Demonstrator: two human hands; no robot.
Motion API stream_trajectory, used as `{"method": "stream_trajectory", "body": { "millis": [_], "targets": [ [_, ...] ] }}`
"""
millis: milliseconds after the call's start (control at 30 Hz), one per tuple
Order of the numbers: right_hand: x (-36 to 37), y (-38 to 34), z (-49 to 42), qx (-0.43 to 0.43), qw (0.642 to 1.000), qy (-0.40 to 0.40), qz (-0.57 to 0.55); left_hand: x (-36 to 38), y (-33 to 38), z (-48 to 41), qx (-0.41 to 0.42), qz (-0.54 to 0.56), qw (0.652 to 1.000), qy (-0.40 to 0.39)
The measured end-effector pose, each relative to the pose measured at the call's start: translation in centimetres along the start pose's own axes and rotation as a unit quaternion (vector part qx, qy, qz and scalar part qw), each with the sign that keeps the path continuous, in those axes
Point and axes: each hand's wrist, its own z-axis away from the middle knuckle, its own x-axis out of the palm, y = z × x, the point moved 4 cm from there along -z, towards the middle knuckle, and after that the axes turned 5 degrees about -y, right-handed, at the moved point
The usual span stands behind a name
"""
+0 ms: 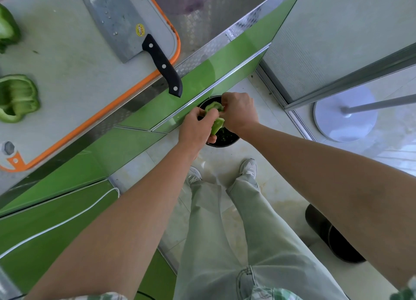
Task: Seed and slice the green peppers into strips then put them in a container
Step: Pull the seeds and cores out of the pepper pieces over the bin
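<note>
Both hands are held low over a black bin (pixel 227 140) on the floor, below the counter edge. My left hand (pixel 195 131) grips a piece of green pepper (pixel 216 123) from the left. My right hand (pixel 239 113) pinches the pepper's inside from the right. On the white cutting board (pixel 74 59) lies a halved green pepper (pixel 16 97), hollow side up, at the left edge. Another pepper piece (pixel 7 27) sits further back. A cleaver (pixel 126 27) with a black handle (pixel 163 65) rests on the board, its handle jutting over the counter edge.
The board has an orange rim (pixel 108 110). The counter front is green with a metal trim (pixel 202 59). My legs and shoes (pixel 247 168) stand on the tiled floor. A white round stand base (pixel 344 117) is at the right, and a dark cylindrical object (pixel 331 234) lies lower right.
</note>
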Motion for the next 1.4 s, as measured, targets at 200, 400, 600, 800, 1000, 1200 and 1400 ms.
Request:
{"method": "stream_trajectory", "body": {
  "millis": [200, 400, 600, 800, 1000, 1200, 1400],
  "targets": [
    [0.4, 0.3, -0.3, 0.008, 1.000, -0.004, 0.001, -0.1, -0.3, 0.1, -0.015, 0.005, 1.000, 0.006],
    [0.9, 0.7, -0.6, 0.003, 0.996, -0.018, -0.083, -1.2, -1.1, -0.3, -0.042, 0.059, 0.997, 0.020],
    [0.6, 2.5, -0.4, 0.024, 0.982, -0.046, -0.184, -2.1, -1.6, -0.4, -0.066, 0.107, 0.992, 0.032],
    [1.7, 1.1, -0.4, -0.050, 0.982, -0.057, -0.175, -1.8, -1.8, -0.7, -0.058, 0.098, 0.993, 0.033],
    [1.5, 1.3, -0.5, -0.022, 0.981, -0.037, -0.190, -2.2, -2.1, -0.9, -0.066, 0.088, 0.993, 0.041],
    [1.2, 3.2, -0.7, 0.057, 0.984, -0.060, -0.156, -2.9, -2.2, -0.8, -0.071, 0.084, 0.993, 0.037],
    [0.6, 1.7, -1.2, -0.005, 0.991, -0.020, -0.132, -2.9, -2.0, -0.8, -0.063, 0.076, 0.994, 0.044]
  ]
}}
